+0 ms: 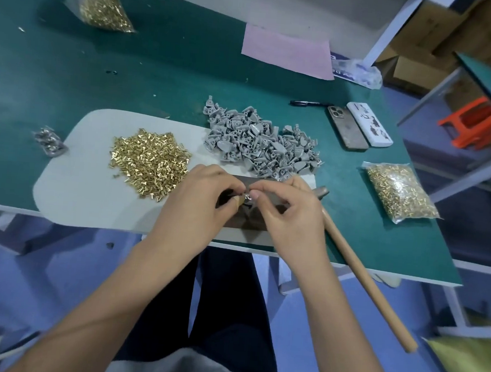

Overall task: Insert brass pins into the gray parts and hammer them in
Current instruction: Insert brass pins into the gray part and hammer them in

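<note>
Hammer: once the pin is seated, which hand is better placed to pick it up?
Right, probably. The hammer lies just beside the right hand, its handle running back along that forearm. The left hand would have to cross over the metal block.

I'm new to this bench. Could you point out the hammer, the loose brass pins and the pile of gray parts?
hammer (358,271): head view, on its wooden handle.
loose brass pins (150,163): head view, middle of the heap.
pile of gray parts (259,141): head view, centre of the pile.
</note>
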Available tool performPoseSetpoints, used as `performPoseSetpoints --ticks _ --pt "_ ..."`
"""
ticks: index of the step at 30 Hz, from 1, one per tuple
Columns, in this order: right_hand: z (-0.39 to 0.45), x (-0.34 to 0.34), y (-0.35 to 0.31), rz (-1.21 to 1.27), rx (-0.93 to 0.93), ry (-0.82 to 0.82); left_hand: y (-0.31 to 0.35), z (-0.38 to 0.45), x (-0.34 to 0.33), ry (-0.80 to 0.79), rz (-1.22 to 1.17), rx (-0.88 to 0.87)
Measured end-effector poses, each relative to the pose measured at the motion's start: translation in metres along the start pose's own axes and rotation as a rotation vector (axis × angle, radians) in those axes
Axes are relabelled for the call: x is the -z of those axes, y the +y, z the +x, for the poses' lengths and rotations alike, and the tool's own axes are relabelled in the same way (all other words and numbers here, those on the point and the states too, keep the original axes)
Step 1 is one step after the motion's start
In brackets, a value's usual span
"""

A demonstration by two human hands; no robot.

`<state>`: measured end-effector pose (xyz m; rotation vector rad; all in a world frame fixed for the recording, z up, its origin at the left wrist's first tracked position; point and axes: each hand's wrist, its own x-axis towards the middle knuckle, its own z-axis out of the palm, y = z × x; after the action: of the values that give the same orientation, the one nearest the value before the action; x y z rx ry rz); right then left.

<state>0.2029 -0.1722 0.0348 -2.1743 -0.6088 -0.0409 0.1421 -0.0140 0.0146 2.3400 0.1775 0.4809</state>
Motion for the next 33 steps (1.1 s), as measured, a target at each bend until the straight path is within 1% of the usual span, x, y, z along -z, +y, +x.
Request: performPoseSetpoints --ticks 3,5,7,9,13,16,18,22,27,29,31,32,33 --pt "0.009 -0.002 -0.005 -0.220 0.038 -0.055 0.000 0.001 -0.002 0.008 -0.009 0.002" --pt "0.014 0.000 -0.010 -0.376 0.110 -0.071 -0.001 0.002 -0.003 0.011 -0.005 0.006" --pt "0.017 0.002 -0.012 -0.450 0.155 -0.081 -0.001 0.002 -0.004 0.020 0.010 0.004" --pt "0.019 0.003 -0.013 -0.467 0.154 -0.103 -0.001 0.001 -0.005 0.031 0.022 -0.005" --pt "0.012 0.005 -0.013 -0.366 0.114 -0.102 0.000 0.001 -0.005 0.049 0.036 -0.019" --pt "0.006 0.007 -0.018 -0.370 0.126 -0.119 0.000 0.001 -0.005 0.052 0.044 -0.024" --pt "0.007 0.009 -0.023 -0.437 0.146 -0.143 0.000 0.001 -0.005 0.052 0.053 -0.026" --pt "0.012 0.011 -0.033 -0.665 0.181 -0.214 0.000 0.002 -0.005 0.036 0.080 -0.021" --pt "0.023 0.003 -0.049 -0.816 0.216 -0.305 0.000 0.002 -0.004 0.035 0.067 -0.030" --pt "0.028 0.006 -0.041 -0.773 0.194 -0.327 0.000 0.001 -0.004 0.045 0.059 -0.021" --pt "0.025 0.012 -0.030 -0.554 0.104 -0.308 0.001 0.001 -0.004 0.054 0.062 -0.014" --pt "0.021 0.015 -0.024 -0.418 0.069 -0.269 0.002 0.000 -0.004 0.055 0.063 -0.011" --pt "0.018 0.015 -0.020 -0.336 0.053 -0.228 0.002 0.000 -0.004 0.057 0.064 -0.010"
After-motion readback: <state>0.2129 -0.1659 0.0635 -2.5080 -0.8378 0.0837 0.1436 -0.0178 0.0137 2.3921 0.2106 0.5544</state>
